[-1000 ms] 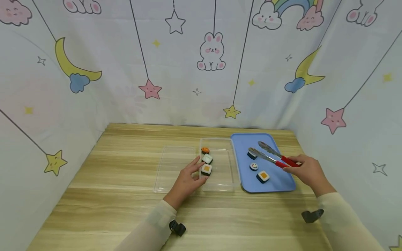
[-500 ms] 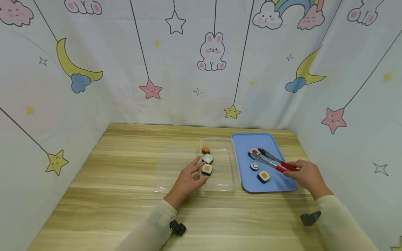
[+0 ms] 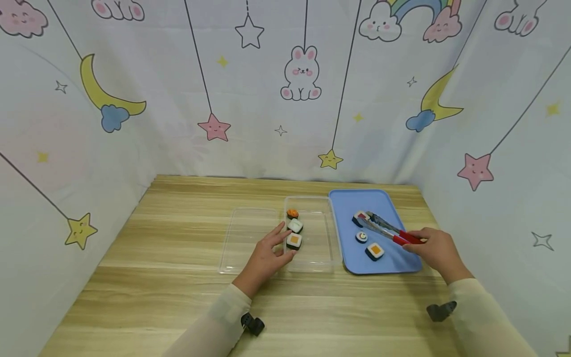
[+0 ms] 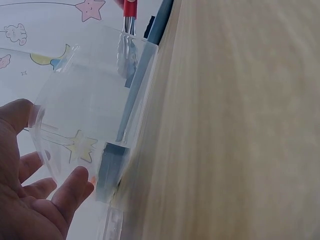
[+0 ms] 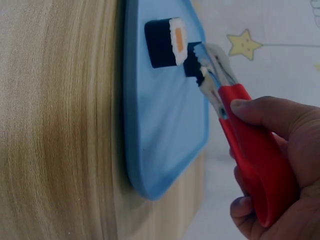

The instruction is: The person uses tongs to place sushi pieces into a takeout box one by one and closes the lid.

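My left hand (image 3: 265, 254) rests at the left side of a clear plastic box (image 3: 312, 267), fingers spread and its thumb touching the rim in the left wrist view. Inside, along the left wall, stand an orange-topped sushi piece (image 3: 292, 213), a white-topped one (image 3: 295, 226) and a square one with a yellow centre (image 3: 294, 241). My right hand (image 3: 439, 250) grips the red handles of metal tongs (image 3: 408, 238). Their tips are at a red-centred sushi piece (image 3: 359, 217) on the blue tray (image 3: 401, 263); whether they squeeze it, I cannot tell.
A small round sushi piece (image 3: 362, 237) and a yellow-centred square one (image 3: 374, 251) also lie on the tray. Left of the box is a clear plastic lid (image 3: 236, 243), flat on the wooden table (image 3: 178, 238). A patterned curtain (image 3: 250, 158) borders the table.
The right hand has brought the tongs down and left, their tips closing together at the red-centred sushi piece. The left hand stays at the box.
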`<state>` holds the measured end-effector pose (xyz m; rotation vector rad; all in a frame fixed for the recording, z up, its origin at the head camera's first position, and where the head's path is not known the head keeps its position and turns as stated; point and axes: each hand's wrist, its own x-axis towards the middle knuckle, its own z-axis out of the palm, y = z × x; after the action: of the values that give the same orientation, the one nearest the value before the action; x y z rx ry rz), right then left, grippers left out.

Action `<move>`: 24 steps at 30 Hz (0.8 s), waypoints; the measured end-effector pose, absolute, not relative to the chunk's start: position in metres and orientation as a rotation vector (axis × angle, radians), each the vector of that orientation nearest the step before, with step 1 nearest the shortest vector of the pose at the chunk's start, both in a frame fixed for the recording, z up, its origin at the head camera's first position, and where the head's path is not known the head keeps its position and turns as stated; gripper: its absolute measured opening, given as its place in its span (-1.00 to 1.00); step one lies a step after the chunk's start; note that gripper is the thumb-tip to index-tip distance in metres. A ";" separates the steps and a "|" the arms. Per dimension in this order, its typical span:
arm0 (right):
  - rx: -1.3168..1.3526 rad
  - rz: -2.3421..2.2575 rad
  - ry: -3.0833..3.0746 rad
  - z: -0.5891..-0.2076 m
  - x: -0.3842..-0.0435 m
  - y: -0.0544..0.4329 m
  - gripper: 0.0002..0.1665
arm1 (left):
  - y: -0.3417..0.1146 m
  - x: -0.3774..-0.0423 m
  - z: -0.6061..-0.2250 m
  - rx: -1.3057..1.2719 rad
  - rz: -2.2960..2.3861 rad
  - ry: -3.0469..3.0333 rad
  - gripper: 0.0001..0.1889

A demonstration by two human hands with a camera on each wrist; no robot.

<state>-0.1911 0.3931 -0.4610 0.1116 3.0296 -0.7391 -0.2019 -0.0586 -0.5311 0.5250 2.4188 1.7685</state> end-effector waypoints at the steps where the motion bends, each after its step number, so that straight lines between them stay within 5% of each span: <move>1: 0.109 -0.738 3.031 -0.461 -0.191 0.393 -0.31 | -0.059 -0.202 -0.531 0.524 1.769 2.418 -0.34; 24: 0.120 -1.146 2.846 -0.421 -0.185 0.363 -0.16 | -0.058 -0.202 -0.533 0.520 1.782 2.406 -0.34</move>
<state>-0.1853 0.3634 -0.4205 0.1203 2.8463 -1.1458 -0.2024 -0.0580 -0.5331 0.5201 2.4064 1.7815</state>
